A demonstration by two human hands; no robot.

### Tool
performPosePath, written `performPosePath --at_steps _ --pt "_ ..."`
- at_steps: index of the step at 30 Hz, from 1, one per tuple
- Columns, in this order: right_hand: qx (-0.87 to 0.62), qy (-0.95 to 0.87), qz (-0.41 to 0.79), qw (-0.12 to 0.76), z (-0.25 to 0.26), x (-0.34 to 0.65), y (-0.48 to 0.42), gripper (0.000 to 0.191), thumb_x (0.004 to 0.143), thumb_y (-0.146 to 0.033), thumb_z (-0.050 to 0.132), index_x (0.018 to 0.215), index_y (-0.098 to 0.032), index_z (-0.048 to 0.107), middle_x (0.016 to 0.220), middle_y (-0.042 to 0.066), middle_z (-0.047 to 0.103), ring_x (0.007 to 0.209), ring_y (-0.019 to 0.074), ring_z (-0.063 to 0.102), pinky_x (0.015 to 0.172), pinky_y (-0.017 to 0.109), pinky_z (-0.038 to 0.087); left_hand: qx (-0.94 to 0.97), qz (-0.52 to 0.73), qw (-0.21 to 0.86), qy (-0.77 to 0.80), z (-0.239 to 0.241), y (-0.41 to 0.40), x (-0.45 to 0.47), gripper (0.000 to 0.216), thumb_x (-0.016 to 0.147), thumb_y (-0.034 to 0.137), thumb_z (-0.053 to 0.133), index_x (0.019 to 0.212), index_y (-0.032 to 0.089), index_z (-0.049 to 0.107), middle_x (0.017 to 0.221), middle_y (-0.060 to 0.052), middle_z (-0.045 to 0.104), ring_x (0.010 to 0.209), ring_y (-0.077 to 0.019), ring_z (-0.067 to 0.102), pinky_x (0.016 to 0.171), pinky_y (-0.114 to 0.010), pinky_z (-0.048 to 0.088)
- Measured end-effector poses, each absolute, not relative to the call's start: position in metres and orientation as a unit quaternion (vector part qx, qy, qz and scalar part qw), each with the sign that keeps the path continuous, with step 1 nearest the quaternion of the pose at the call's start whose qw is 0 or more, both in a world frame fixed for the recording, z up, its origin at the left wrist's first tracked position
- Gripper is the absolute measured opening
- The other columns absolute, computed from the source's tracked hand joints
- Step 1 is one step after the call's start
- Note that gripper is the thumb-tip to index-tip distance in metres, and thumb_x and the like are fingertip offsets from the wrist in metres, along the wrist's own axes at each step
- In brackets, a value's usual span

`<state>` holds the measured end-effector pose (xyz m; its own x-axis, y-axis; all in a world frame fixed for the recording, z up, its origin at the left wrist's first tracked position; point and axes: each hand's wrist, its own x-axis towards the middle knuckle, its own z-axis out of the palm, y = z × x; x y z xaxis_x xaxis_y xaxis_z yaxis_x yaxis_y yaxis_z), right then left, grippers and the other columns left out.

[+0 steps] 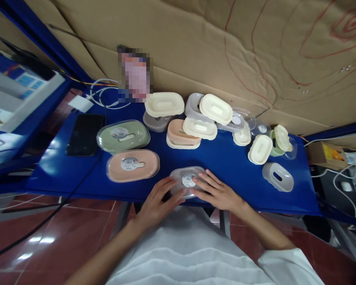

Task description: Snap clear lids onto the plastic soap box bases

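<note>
At the front edge of the blue table (225, 170) lies a grey oval plastic box (179, 176) with a clear lid and a round white label. The fingers of my left hand (158, 202) are stretched along its left and front side. On its right side my right hand (216, 190) rests with the fingers spread over the lid, near the label. Each hand is open, touching the box without wrapping round it. To the left are a pink box (133, 168) and a green box (124, 137), both with clear lids and labels.
Behind stand cream trays (164, 103), a peach tray (178, 130) and several grey parts. A grey slotted piece (278, 177) and a small cream tray (260, 149) lie at the right. A black phone (85, 134), white cables (108, 105) and a white adapter (80, 103) are at the left.
</note>
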<state>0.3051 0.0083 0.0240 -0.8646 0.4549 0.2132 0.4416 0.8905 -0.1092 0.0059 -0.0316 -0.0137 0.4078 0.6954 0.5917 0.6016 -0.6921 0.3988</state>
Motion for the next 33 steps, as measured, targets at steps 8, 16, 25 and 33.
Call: performPosePath --at_steps 8,16,25,33 --pt "-0.230 -0.957 0.022 0.174 0.009 0.304 0.007 0.058 0.103 -0.012 0.066 0.158 -0.028 0.055 0.162 0.006 0.057 0.163 0.0253 0.034 0.132 0.056 0.036 0.838 0.389 0.055 0.379 -0.016 -0.034 0.005 0.043 0.095 0.020 0.080 0.137 0.023 0.069 0.131 -0.012 0.072 0.136 -0.0291 0.064 0.112 -0.050 0.058" --pt "-0.253 -0.947 0.060 0.188 0.004 0.313 0.008 0.068 0.102 -0.017 0.070 0.164 -0.030 0.046 0.160 0.007 0.059 0.159 0.0247 0.042 0.130 0.056 0.040 0.851 0.381 0.051 0.358 -0.013 -0.028 0.011 0.045 0.094 0.015 0.079 0.137 0.020 0.069 0.132 -0.013 0.071 0.138 -0.0285 0.061 0.117 -0.051 0.055" --pt "-0.276 -0.931 0.083 0.223 0.006 0.315 0.011 0.073 0.097 -0.025 0.080 0.163 -0.028 0.048 0.157 0.011 0.061 0.154 0.0286 0.050 0.127 0.055 0.046 0.848 0.366 0.056 0.380 -0.002 -0.023 0.020 0.045 0.094 0.022 0.080 0.137 0.022 0.068 0.133 -0.012 0.071 0.134 -0.0281 0.064 0.113 -0.049 0.056" --pt "-0.276 -0.943 0.069 0.172 0.017 0.323 0.029 0.075 0.098 -0.032 0.079 0.165 -0.031 0.045 0.161 0.008 0.058 0.155 0.0264 0.049 0.127 0.047 0.047 0.877 0.336 -0.005 0.344 0.005 -0.007 0.019 0.035 0.101 0.028 0.072 0.136 0.022 0.066 0.127 -0.010 0.072 0.126 -0.0266 0.066 0.108 -0.045 0.057"
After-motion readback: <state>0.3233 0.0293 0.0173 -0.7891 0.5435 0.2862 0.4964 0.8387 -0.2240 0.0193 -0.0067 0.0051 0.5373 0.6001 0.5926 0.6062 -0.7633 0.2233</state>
